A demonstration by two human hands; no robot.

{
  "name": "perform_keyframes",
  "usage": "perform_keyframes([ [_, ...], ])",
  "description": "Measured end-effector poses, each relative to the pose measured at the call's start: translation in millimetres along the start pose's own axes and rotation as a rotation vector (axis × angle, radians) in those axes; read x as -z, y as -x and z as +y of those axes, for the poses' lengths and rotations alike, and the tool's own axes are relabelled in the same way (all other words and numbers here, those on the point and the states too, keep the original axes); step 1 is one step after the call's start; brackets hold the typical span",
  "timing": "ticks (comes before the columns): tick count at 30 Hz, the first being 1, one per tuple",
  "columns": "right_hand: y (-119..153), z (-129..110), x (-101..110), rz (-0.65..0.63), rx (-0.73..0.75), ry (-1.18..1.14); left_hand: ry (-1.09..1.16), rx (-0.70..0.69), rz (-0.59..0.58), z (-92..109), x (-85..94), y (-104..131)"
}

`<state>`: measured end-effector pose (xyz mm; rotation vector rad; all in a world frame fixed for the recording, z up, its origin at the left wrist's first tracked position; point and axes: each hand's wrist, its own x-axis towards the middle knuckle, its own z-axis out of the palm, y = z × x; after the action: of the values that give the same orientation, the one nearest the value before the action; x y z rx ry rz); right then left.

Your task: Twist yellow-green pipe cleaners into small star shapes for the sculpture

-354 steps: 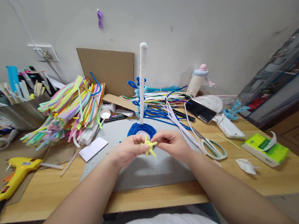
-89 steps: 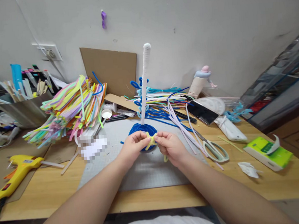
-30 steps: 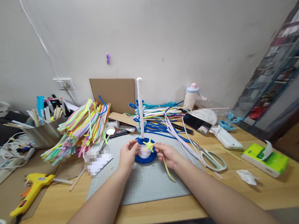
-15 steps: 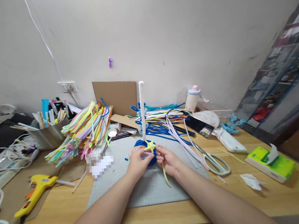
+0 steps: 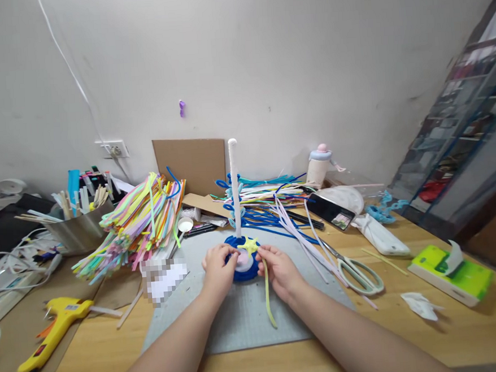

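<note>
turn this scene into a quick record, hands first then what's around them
left hand: at the near-left edge of the blue coiled base
right hand: pinches yellow pipe-cleaner star, yellow strip hanging below
upright: white wrapped rod
surface: grey mat
far left: yellow glue gun
right: scissors, green tissue pack

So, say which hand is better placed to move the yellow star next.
Probably the right hand: it pinches the yellow strip close beside the yellow star, while the left hand looks apart from it.

Star [image 5: 249, 245] above mat [image 5: 236, 323]; glue gun [image 5: 59, 326] left, scissors [image 5: 358, 274] right, bottle [image 5: 317, 171] behind phone [image 5: 329, 210].
</note>
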<state>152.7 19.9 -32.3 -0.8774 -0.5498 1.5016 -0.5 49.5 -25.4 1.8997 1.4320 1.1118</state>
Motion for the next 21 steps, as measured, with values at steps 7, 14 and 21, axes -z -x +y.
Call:
perform_keyframes([
  [7, 5.8, 13.6, -11.8, 0.14, 0.163, 0.027, -0.187, -0.152, 0.051, 14.6, -2.8, 14.0],
  [14, 4.2, 27.3, -28.6, 0.116, 0.146, 0.085, -0.327, -0.171, 0.165, 16.7, 3.9, 14.7],
  [21, 0.2, 25.9, -22.4, 0.065, 0.101, 0.098, -0.393, -0.227, 0.169, 15.1, 4.4, 14.3],
])
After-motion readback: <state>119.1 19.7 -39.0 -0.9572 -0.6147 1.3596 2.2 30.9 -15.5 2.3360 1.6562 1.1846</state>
